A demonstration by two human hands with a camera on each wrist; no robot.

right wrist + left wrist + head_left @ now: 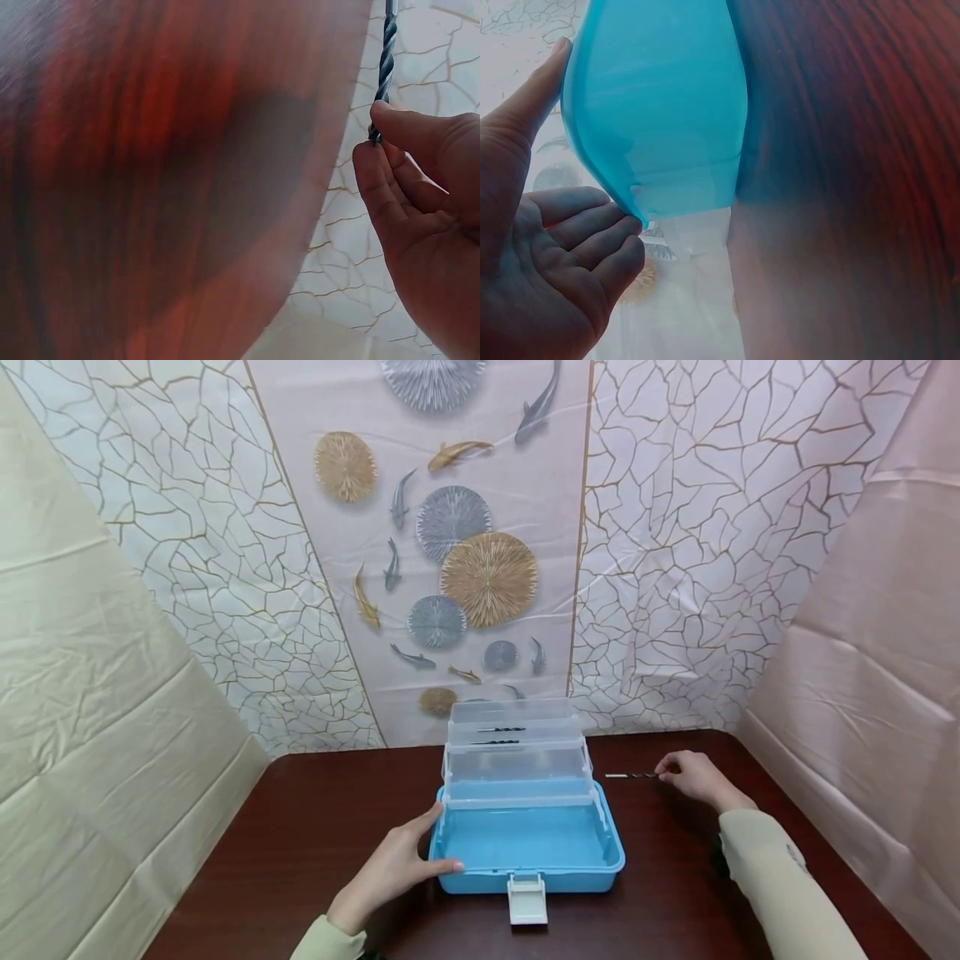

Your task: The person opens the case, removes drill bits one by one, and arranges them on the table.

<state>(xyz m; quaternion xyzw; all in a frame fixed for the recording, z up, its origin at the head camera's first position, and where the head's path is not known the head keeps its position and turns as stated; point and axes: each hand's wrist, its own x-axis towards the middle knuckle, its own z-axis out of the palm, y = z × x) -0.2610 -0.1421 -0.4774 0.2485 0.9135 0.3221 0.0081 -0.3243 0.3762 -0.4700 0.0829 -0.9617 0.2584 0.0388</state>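
A blue toolbox (pixel 525 882) stands opened on the table, its translucent tiered trays (pixel 517 787) raised at the back. My left hand (pixel 397 860) rests spread at the box's left side, thumb over the front rim. Seen in the left wrist view, the fingers (pixel 592 232) touch the box edge loosely, not wrapped around it. To the right of the box, my right hand (pixel 693 777) pinches a dark twist drill bit (pixel 641 775) by its fluted end between thumb and fingers. The bit's pale shank points left toward the box. Two drill bits (pixel 504 729) lie in the upper trays.
A white latch (pixel 528 903) hangs open at the box's front. The dark wooden table (pixel 315 827) extends on both sides. Patterned cloth (pixel 675 568) hangs behind it, and beige cloth (pixel 112 735) drapes at the left and right.
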